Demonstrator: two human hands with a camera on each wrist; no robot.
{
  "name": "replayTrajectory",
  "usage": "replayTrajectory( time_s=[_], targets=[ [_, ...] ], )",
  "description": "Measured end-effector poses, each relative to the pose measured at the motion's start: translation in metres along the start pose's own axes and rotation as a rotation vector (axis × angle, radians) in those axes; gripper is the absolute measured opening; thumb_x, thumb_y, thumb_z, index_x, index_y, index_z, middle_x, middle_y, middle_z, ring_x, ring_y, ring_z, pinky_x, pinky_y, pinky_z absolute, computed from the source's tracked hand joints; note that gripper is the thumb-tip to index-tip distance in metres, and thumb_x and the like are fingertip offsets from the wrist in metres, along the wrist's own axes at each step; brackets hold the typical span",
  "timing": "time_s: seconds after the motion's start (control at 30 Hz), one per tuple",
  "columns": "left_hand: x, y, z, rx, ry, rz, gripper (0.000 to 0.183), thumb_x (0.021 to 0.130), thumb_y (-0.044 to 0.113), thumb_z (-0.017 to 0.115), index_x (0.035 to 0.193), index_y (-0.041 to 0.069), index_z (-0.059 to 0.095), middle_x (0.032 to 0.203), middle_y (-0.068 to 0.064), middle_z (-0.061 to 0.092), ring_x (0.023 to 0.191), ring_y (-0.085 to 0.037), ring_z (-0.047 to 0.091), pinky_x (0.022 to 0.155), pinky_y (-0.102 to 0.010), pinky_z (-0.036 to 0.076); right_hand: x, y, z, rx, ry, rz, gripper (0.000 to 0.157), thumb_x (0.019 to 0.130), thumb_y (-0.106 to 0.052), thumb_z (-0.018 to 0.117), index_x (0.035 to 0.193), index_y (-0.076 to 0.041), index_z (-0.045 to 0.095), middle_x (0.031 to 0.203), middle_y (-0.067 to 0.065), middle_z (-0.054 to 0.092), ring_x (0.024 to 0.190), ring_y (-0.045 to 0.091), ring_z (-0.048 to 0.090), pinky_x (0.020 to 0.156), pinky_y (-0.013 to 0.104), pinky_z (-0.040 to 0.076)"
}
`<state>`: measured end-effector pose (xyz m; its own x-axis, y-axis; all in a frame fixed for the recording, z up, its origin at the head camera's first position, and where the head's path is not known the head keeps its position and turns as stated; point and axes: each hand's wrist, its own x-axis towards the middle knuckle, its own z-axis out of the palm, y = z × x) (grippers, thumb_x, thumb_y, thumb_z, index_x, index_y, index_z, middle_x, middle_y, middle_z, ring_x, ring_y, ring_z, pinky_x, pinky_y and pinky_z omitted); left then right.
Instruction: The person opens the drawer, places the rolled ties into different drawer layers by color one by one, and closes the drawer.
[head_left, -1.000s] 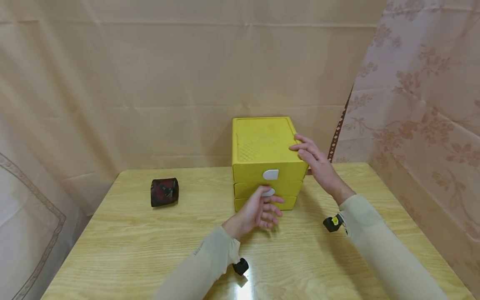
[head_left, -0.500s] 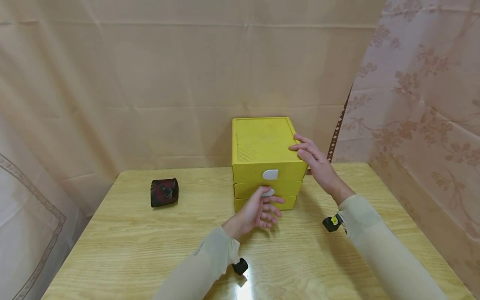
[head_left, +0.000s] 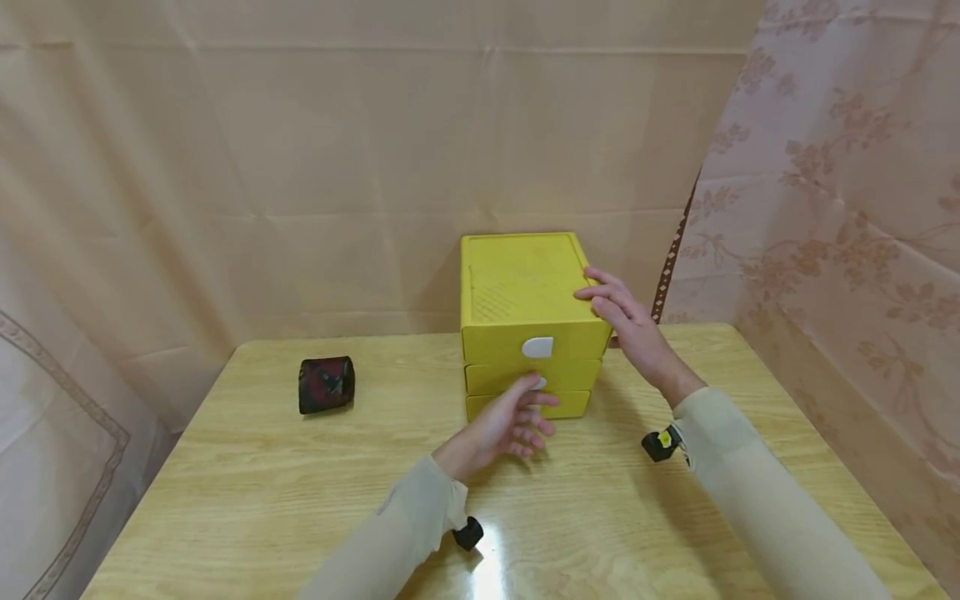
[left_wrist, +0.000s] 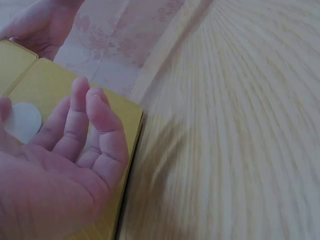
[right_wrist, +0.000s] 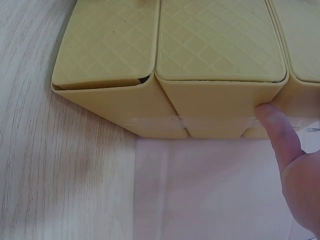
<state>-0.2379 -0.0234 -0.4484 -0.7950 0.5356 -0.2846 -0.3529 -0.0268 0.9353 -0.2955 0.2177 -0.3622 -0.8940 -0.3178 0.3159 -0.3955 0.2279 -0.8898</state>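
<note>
A yellow three-drawer box (head_left: pixel 517 279) stands at the back of the table, its drawers flush or nearly so at the front. In front of its middle drawer is my left hand (head_left: pixel 491 427), palm turned sideways, thumb at the white handle (head_left: pixel 541 383) and partly covering it. In the left wrist view the other fingers (left_wrist: pixel 107 135) bend loosely beside that handle, holding nothing. My right hand (head_left: pixel 636 333) rests on the box's upper right edge, fingertips on the top. In the right wrist view, one digit of the right hand (right_wrist: pixel 280 135) lies against the box's side.
A dark, red-patterned cylinder (head_left: pixel 327 384) lies on the left of the wooden table (head_left: pixel 300 483). A beige curtain (head_left: pixel 337 167) hangs right behind the box, and a floral cloth (head_left: pixel 840 208) hangs along the right side. Another white handle (head_left: pixel 537 347) sits on the top drawer.
My left hand and forearm have shifted slightly left, and the thumb covers more of the middle handle. The right hand stays on the box's edge, and the whole view has slid a little.
</note>
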Motion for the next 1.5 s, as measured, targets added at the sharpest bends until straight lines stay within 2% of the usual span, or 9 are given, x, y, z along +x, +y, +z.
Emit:
replayTrajectory(
  time_s=[0.27,0.63,1.1,1.5],
  targets=[
    [-0.010,-0.011,-0.010,0.047,-0.040,-0.034,0.071,0.099,0.062,0.051,0.134,0.001,0.061,0.093,-0.005,0.069,0.071,-0.015,0.062,0.061,-0.026,0.052,-0.001,0.001,0.000,-0.008,0.002,0.003,0.043,0.110,-0.038,0.040,0.135,-0.007,0.057,0.165,-0.009,0.022,0.146,0.032,0.029,0.081,0.051,0.054],
    [-0.016,-0.014,-0.017,0.032,-0.068,-0.079,0.072,0.098,0.062,0.054,0.135,0.001,0.057,0.096,-0.006,0.070,0.073,-0.015,0.063,0.061,-0.029,0.055,0.001,0.000,0.000,0.000,0.008,0.008,0.044,0.110,-0.040,0.040,0.134,-0.007,0.057,0.164,-0.011,0.024,0.146,0.028,0.030,0.079,0.048,0.054],
    [-0.014,-0.017,-0.019,-0.007,-0.067,-0.120,0.074,0.101,0.063,0.047,0.139,0.000,0.051,0.099,-0.008,0.069,0.075,-0.017,0.064,0.064,-0.031,0.056,0.001,0.000,0.000,0.003,0.003,0.011,0.045,0.110,-0.040,0.040,0.135,-0.007,0.057,0.164,-0.012,0.024,0.146,0.028,0.030,0.081,0.049,0.054],
    [-0.015,-0.021,-0.017,-0.029,-0.079,-0.145,0.072,0.100,0.062,0.049,0.138,0.000,0.049,0.099,-0.008,0.068,0.076,-0.019,0.064,0.063,-0.031,0.057,0.000,-0.001,0.001,-0.001,0.007,0.016,0.044,0.110,-0.040,0.040,0.134,-0.007,0.057,0.164,-0.012,0.023,0.147,0.028,0.028,0.081,0.050,0.053]
  ],
)
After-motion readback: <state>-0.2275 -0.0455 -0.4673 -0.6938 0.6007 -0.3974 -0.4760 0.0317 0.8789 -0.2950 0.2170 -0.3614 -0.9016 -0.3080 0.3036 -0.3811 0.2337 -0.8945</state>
